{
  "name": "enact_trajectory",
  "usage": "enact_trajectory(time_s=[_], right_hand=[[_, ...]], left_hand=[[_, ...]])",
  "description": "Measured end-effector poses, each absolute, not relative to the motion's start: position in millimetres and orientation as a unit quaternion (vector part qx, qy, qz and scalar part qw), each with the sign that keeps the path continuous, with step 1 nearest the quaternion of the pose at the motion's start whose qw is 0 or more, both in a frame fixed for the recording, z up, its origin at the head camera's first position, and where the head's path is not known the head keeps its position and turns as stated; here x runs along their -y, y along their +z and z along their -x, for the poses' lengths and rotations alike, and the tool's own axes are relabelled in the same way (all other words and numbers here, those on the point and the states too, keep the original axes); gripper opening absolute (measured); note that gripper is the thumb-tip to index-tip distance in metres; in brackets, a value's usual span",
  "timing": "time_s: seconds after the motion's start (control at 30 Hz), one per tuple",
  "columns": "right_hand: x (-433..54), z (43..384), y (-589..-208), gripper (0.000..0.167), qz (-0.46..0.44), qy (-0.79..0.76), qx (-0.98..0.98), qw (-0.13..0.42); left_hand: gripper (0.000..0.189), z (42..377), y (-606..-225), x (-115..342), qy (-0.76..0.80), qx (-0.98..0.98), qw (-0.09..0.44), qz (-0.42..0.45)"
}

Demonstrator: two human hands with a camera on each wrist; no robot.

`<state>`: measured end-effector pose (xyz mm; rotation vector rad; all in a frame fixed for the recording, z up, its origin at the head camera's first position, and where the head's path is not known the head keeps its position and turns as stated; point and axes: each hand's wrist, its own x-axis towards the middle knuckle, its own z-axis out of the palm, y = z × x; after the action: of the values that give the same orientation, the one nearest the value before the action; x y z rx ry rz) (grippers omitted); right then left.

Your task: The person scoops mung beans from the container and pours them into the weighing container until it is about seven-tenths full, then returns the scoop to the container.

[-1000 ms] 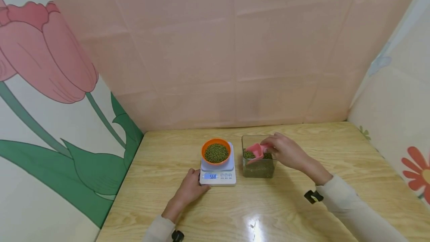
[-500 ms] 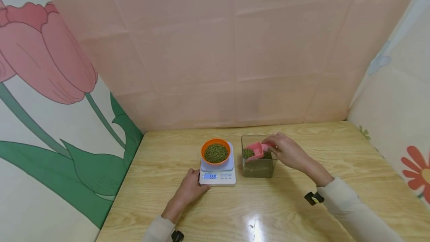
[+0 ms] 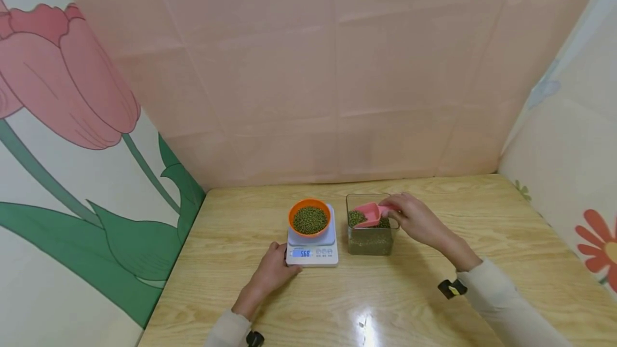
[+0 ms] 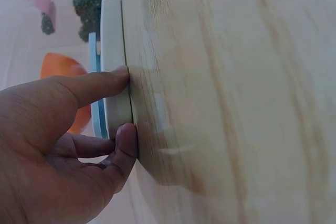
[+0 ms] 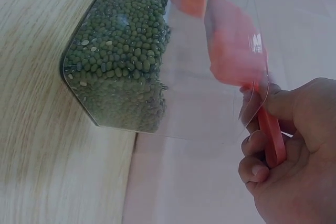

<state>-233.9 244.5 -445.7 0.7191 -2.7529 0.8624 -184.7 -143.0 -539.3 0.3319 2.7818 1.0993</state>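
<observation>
My left hand (image 3: pixel 273 272) holds the near left corner of a white digital kitchen scale (image 3: pixel 324 255), thumb on its front edge and fingers at its side. The scale's display reads 568. On its platform sits an orange bowl (image 3: pixel 292 212) of green mung beans (image 3: pixel 310 220). To the right stands a clear square container (image 5: pixel 191 124), a bit over half full of mung beans (image 5: pixel 121 40). Inside its upper part, above the bean level, is a pink scoop (image 3: pixel 370 214). My right hand (image 3: pixel 415 219) grips the scoop's handle (image 5: pixel 273 140) at the container's right rim. Beans show at the scoop's mouth in the left wrist view.
The wood-grain table (image 3: pixel 231 218) runs back to a pinkish covered wall (image 3: pixel 289 95). A side wall with a painted tulip (image 3: pixel 82 79) rises on the left, another with a red flower (image 3: pixel 602 245) on the right.
My right hand has shifted slightly right and the scoop has risen a little inside the container. The left hand, scale and bowl stay put; the display keeps reading 568.
</observation>
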Motion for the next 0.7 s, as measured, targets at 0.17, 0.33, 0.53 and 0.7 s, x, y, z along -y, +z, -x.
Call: enact_trajectory(time_s=[0.17, 0.33, 0.53, 0.7], right_hand=[[-246.4, 232.8, -447.2, 0.021, -0.223, 0.304, 0.923, 0.073], [-248.3, 231.6, -449.1, 0.020, -0.223, 0.313, 0.920, 0.078], [-249.5, 230.1, -447.9, 0.021, -0.220, 0.320, 0.918, 0.080], [-251.1, 230.6, -446.0, 0.021, -0.219, 0.320, 0.918, 0.087]], left_hand=[[0.051, 185.7, -540.0, 143.4, 0.359, -0.924, 0.055, -0.120], [0.050, 185.6, -540.1, 143.6, 0.360, -0.924, 0.055, -0.117], [0.051, 185.4, -540.9, 143.3, 0.367, -0.922, 0.067, -0.108], [0.051, 185.4, -541.0, 143.1, 0.368, -0.921, 0.068, -0.109]])
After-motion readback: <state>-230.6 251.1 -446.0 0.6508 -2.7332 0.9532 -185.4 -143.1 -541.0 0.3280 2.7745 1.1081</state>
